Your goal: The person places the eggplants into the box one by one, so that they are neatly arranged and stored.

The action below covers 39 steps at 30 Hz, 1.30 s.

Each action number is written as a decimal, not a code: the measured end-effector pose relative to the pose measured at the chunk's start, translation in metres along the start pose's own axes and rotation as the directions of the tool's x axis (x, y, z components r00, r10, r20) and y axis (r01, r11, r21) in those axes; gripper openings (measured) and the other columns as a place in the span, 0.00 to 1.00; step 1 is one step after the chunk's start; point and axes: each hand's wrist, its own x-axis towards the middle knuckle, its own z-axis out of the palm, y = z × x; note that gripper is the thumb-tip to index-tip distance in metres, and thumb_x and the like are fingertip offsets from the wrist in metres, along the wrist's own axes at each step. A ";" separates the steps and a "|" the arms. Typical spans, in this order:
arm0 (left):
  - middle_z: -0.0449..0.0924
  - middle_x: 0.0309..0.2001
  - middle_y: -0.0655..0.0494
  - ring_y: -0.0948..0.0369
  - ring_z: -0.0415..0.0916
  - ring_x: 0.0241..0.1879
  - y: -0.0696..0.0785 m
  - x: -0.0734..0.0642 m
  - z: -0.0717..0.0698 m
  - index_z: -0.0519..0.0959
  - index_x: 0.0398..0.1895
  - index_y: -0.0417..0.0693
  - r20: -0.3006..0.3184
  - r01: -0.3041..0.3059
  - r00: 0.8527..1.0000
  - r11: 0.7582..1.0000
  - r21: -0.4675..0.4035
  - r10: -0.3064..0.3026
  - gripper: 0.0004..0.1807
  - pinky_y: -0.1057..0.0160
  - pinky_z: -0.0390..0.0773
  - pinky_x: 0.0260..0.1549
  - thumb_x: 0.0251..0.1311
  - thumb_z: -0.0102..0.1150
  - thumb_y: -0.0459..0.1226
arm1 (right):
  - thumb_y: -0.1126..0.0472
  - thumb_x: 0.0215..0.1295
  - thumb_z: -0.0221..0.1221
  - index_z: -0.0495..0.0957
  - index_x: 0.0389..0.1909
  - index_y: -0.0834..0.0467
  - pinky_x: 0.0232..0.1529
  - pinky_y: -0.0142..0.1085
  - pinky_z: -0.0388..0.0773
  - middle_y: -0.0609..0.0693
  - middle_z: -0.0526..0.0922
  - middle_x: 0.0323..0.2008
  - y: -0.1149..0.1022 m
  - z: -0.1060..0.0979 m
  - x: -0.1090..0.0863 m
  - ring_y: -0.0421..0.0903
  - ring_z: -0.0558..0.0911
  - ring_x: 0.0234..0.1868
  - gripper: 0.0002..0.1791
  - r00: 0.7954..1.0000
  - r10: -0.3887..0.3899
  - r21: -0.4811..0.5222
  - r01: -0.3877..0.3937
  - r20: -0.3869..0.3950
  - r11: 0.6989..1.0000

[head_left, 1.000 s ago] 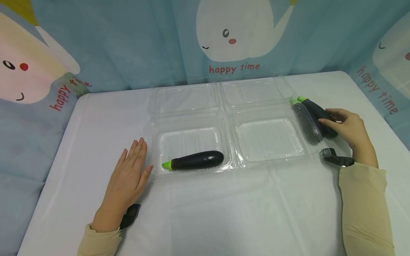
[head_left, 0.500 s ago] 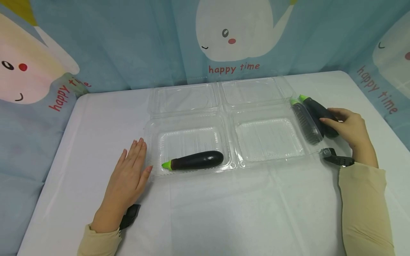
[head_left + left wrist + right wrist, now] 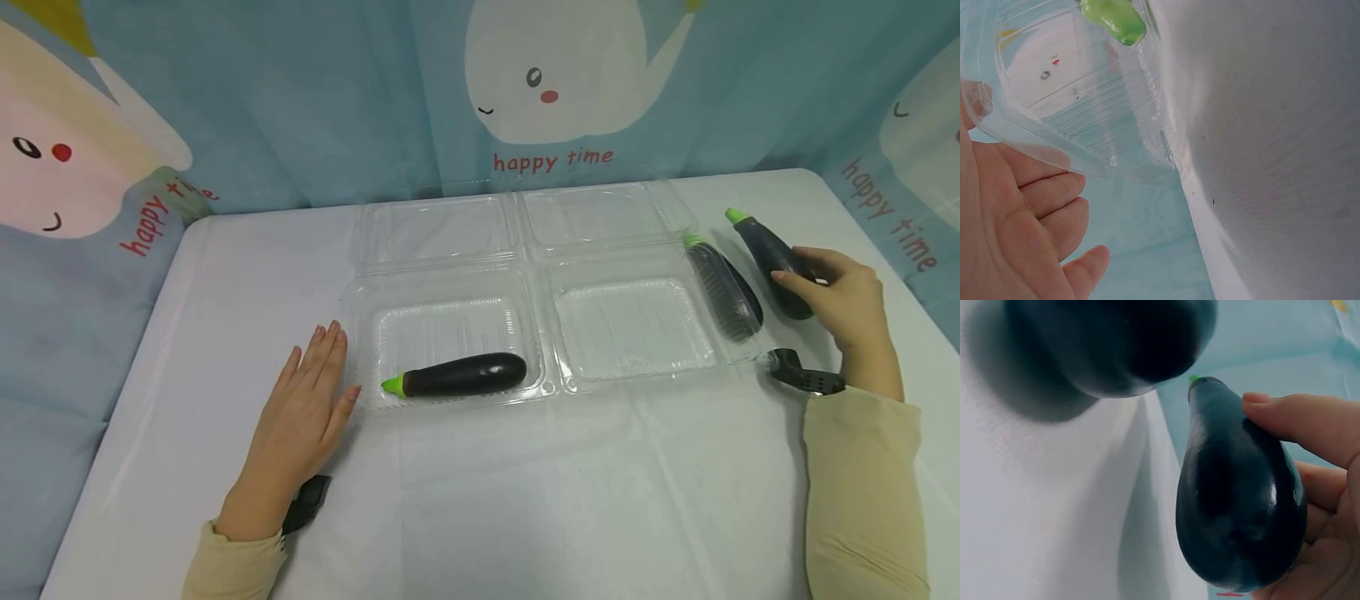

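My right hand (image 3: 847, 300) grips a dark eggplant (image 3: 772, 258) with a green stem, thumb on one side and fingers on the other; the right wrist view shows this eggplant (image 3: 1241, 494) large. Just left of it, a second eggplant (image 3: 738, 292) lies against the right side of the clear plastic container, partly seen through its wall. A third eggplant (image 3: 465, 375) lies in the left compartment of the clear container (image 3: 555, 367). My left hand (image 3: 300, 417) lies with straight fingers at the container's left edge, and the left wrist view shows fingers (image 3: 1054, 194) by the clear wall.
Clear lids (image 3: 435, 233) stand open at the back, toward the blue curtain (image 3: 337, 100) printed with whales. A white cloth (image 3: 525, 500) covers the table. Black straps (image 3: 806, 379) sit on both wrists.
My right hand has moved right with its eggplant, which now stands apart from the one beside the container. The left hand and the eggplant in the container have stayed in place.
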 end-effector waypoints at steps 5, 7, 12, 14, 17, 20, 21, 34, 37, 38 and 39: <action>0.56 0.69 0.38 0.49 0.51 0.70 -0.001 0.000 0.001 0.57 0.68 0.29 -0.007 -0.003 1.000 1.000 0.005 0.004 0.38 0.48 0.48 0.67 0.73 0.23 0.55 | 0.44 0.57 0.64 0.68 0.66 0.46 0.64 0.33 0.62 0.47 0.71 0.63 0.042 0.002 0.024 0.37 0.68 0.62 0.35 0.998 -0.011 0.026 0.013 -0.067 1.000; 0.56 0.69 0.38 0.49 0.51 0.70 -0.001 0.000 0.001 0.57 0.68 0.29 -0.007 -0.004 1.000 1.000 0.007 0.004 0.38 0.48 0.48 0.67 0.73 0.23 0.55 | 0.44 0.56 0.64 0.68 0.66 0.43 0.64 0.34 0.62 0.44 0.71 0.63 0.054 0.001 0.032 0.37 0.68 0.62 0.35 0.996 -0.008 0.032 0.011 -0.087 0.999; 0.56 0.69 0.38 0.49 0.50 0.70 -0.002 0.001 0.001 0.57 0.68 0.29 -0.004 -0.001 1.000 1.000 0.010 0.001 0.39 0.48 0.47 0.68 0.73 0.23 0.55 | 0.46 0.56 0.65 0.67 0.66 0.40 0.64 0.34 0.62 0.41 0.70 0.64 0.057 -0.004 0.034 0.37 0.67 0.63 0.34 0.994 0.001 0.057 0.006 -0.113 0.998; 0.56 0.69 0.38 0.49 0.50 0.70 -0.002 0.001 0.001 0.57 0.68 0.28 -0.002 -0.001 1.000 1.000 0.010 0.001 0.39 0.48 0.47 0.68 0.73 0.23 0.55 | 0.47 0.57 0.65 0.68 0.65 0.41 0.62 0.30 0.63 0.41 0.70 0.63 0.042 -0.007 0.025 0.36 0.68 0.61 0.33 0.992 0.013 0.085 -0.002 -0.126 0.996; 0.56 0.69 0.38 0.49 0.49 0.70 -0.001 0.001 0.001 0.57 0.68 0.29 0.002 0.001 1.000 1.000 0.008 -0.001 0.39 0.48 0.47 0.68 0.73 0.23 0.55 | 0.50 0.59 0.64 0.69 0.65 0.45 0.59 0.27 0.66 0.43 0.71 0.62 0.008 -0.014 0.005 0.34 0.69 0.59 0.32 0.990 0.031 0.113 -0.015 -0.140 0.993; 0.55 0.69 0.38 0.50 0.49 0.71 -0.001 0.001 0.001 0.56 0.68 0.29 0.008 0.003 1.000 1.000 0.007 -0.003 0.39 0.49 0.46 0.68 0.73 0.24 0.55 | 0.53 0.61 0.62 0.68 0.66 0.49 0.56 0.24 0.67 0.43 0.72 0.61 -0.025 -0.020 -0.015 0.31 0.70 0.55 0.31 0.987 0.039 0.113 -0.021 -0.157 0.993; 0.55 0.69 0.38 0.50 0.49 0.71 -0.001 0.001 0.001 0.56 0.68 0.29 0.010 0.003 1.000 1.000 0.007 -0.003 0.39 0.49 0.46 0.68 0.73 0.24 0.55 | 0.53 0.61 0.62 0.68 0.66 0.50 0.56 0.24 0.68 0.44 0.72 0.61 -0.033 -0.022 -0.019 0.30 0.70 0.54 0.31 0.987 0.034 0.105 -0.017 -0.155 0.994; 0.56 0.69 0.37 0.48 0.51 0.70 -0.001 -0.001 0.002 0.57 0.68 0.28 -0.001 -0.002 1.000 1.000 0.005 0.002 0.39 0.47 0.48 0.67 0.73 0.24 0.55 | 0.63 0.59 0.63 0.70 0.64 0.53 0.41 0.15 0.70 0.45 0.74 0.59 -0.065 -0.030 -0.033 0.26 0.75 0.45 0.29 0.981 -0.071 0.207 0.108 -0.179 0.972; 0.56 0.69 0.37 0.48 0.50 0.70 -0.002 -0.001 0.002 0.57 0.68 0.28 -0.003 -0.004 1.000 1.000 0.005 0.004 0.38 0.47 0.48 0.67 0.73 0.24 0.55 | 0.66 0.58 0.64 0.72 0.62 0.54 0.39 0.14 0.70 0.44 0.76 0.56 -0.070 -0.030 -0.035 0.24 0.75 0.41 0.29 0.976 -0.106 0.249 0.152 -0.189 0.956; 0.56 0.69 0.37 0.49 0.50 0.70 -0.002 -0.001 0.002 0.57 0.68 0.28 -0.004 -0.004 1.000 1.000 0.004 0.004 0.38 0.47 0.48 0.67 0.73 0.24 0.55 | 0.67 0.58 0.64 0.72 0.62 0.54 0.38 0.14 0.70 0.44 0.76 0.55 -0.072 -0.030 -0.036 0.24 0.76 0.41 0.29 0.976 -0.111 0.265 0.159 -0.189 0.951; 0.56 0.69 0.37 0.49 0.50 0.70 -0.002 -0.001 0.002 0.56 0.68 0.29 -0.004 -0.005 1.000 1.000 0.004 0.005 0.38 0.47 0.48 0.67 0.73 0.24 0.55 | 0.68 0.58 0.64 0.72 0.62 0.54 0.38 0.14 0.70 0.43 0.76 0.54 -0.073 -0.030 -0.037 0.24 0.76 0.41 0.29 0.975 -0.114 0.272 0.164 -0.191 0.948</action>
